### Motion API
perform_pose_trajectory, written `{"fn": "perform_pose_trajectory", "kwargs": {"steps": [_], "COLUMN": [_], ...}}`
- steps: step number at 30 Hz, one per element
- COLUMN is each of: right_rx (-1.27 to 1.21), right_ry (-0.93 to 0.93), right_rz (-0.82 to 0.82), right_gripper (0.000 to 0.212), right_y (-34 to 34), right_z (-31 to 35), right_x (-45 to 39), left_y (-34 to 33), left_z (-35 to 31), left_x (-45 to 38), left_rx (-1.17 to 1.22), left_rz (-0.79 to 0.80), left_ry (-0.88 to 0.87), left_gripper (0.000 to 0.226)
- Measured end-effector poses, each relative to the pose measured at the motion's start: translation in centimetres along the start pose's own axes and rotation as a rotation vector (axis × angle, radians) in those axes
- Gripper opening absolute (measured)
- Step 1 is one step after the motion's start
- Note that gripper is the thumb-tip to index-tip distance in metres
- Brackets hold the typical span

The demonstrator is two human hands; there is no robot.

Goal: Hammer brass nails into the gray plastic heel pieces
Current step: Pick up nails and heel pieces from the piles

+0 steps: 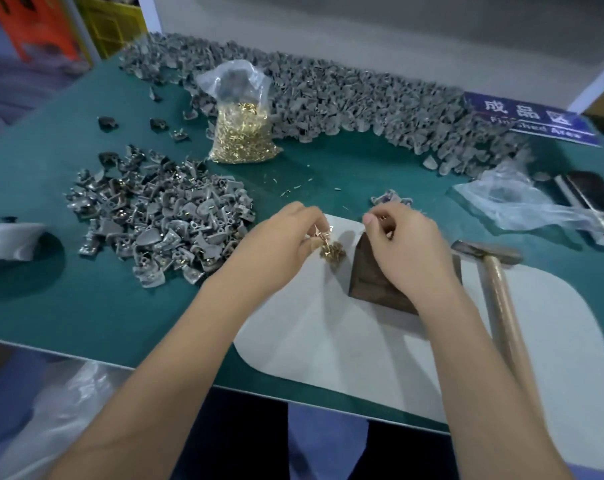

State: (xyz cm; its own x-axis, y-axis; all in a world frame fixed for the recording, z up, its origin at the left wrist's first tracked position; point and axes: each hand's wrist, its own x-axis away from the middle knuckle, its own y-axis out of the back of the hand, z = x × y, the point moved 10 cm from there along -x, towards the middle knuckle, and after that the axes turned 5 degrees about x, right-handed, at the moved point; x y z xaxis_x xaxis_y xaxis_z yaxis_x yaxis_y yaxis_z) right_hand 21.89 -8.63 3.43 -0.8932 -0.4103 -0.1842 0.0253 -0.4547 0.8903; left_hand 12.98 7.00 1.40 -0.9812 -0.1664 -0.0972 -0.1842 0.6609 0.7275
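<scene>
Fingers of the left hand (286, 237) pinch several brass nails (319, 237) above a small loose nail pile (333, 251) on the white mat (362, 341). Right hand (408, 251) fingers curl over the dark metal block (366, 275), apparently pinching one nail. Hammer (494, 271) lies just right. Gray heel pieces (162, 220) are heaped left on the green table (85, 306).

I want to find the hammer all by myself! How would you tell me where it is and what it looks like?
Start at the white mat on the green table, nearest the person. At its right edge, beside the dark block under the right hand, lies the hammer. It is the only long tool there, with a pale wooden handle and a dull metal head pointing away from the person, and no hand touches it.
</scene>
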Motion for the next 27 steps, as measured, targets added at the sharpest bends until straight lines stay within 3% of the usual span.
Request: {"fn": "perform_pose_trajectory", "kwargs": {"steps": [4, 7, 22, 27], "right_rx": [0.011, 0.099, 0.045, 0.048], "right_ry": [0.001, 0.023, 0.138, 0.134], "right_rz": [0.013, 0.055, 0.068, 0.058], "right_gripper": [0.022, 0.038, 0.041, 0.042], "right_y": [-0.3, -0.9, -0.3, -0.2], "right_z": [0.2, 0.4, 1.4, 1.3], "right_x": [-0.2, -0.3, 0.0, 0.0], "left_y": [-0.1, -0.5, -0.9, 0.1], "left_z": [0.0, -0.5, -0.1, 0.5], "left_x": [-1.2, -1.9, -0.8, -0.8], "left_rx": [-0.132, -0.235, -0.207, -0.019], "left_rz": [-0.015, -0.020, -0.117, -0.153], "left_ry": [0.013, -0.049, -0.059, -0.044], "left_gripper": [0.035, 0.035, 0.036, 0.031]}}
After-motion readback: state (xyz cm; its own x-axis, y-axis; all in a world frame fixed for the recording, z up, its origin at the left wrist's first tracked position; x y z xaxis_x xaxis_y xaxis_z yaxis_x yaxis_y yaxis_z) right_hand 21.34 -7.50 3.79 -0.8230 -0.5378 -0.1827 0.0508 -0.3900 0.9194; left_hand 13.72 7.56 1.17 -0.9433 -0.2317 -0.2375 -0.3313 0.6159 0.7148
